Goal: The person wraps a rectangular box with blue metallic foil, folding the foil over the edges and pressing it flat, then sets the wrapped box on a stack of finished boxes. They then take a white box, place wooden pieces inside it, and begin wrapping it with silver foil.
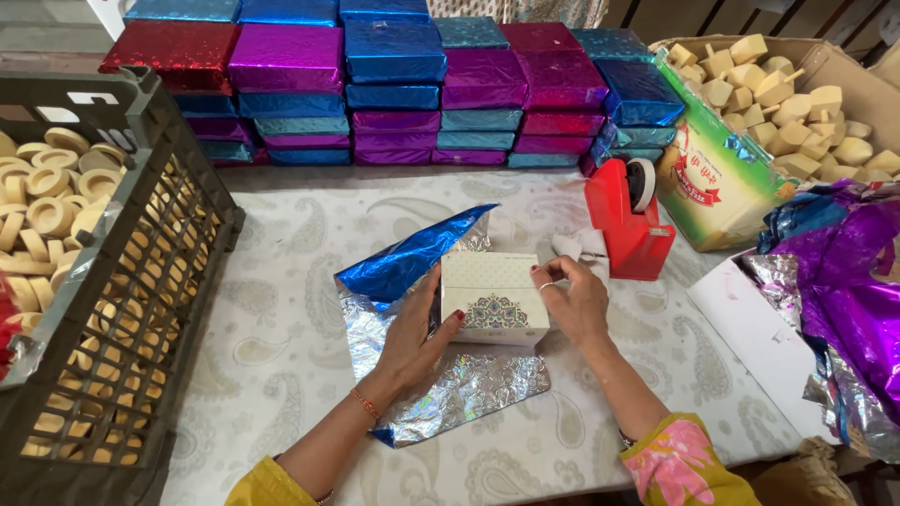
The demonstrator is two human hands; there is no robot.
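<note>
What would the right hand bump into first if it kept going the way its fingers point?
The right hand points up and leftward, its fingers already touching the white box. That box is first. Beyond it lies the blue foil sheet, though depth is hard to judge.

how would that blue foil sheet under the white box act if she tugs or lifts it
The foil sheet looks thin and creased, so probably floppy and very light. One flap already stands up beside the white box, so it likely holds folds. Its glossy surface may slide on the tablecloth.
</note>
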